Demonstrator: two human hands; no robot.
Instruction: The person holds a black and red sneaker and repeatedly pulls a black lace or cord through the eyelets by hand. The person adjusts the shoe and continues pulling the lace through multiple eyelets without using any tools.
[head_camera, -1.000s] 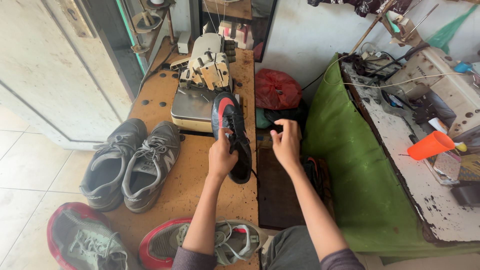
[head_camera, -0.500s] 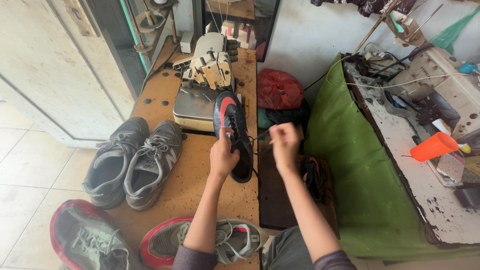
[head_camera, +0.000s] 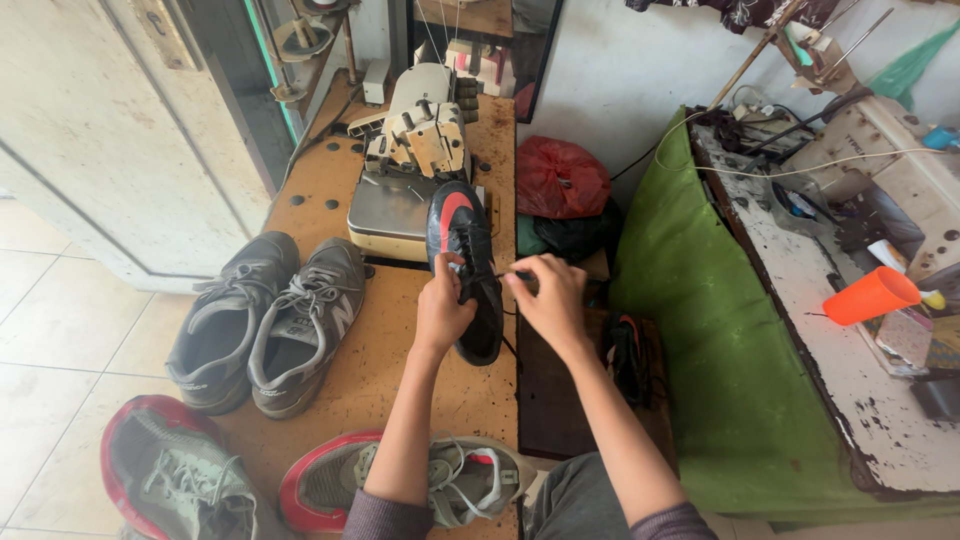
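A worn, hole-dotted wooden workbench (head_camera: 330, 195) is seen from above in a small repair shop, with a cream-coloured sewing machine (head_camera: 415, 140) standing at its far end against a pale wall. A black football boot with a red patch at its toe (head_camera: 465, 268) lies lengthwise near the right edge of the bench, its toe pointing at the machine and touching its base. The boot is glossy, narrow and low-cut. The left hand (head_camera: 442, 312) is closed around the boot's middle, fingers curled over its upper. The right hand (head_camera: 548, 300) is held just beside the boot, its fingertips pinched on a small dark tool (head_camera: 522, 275), too small to identify. A pair of grey lace-up trainers (head_camera: 270, 320) sits to the left.
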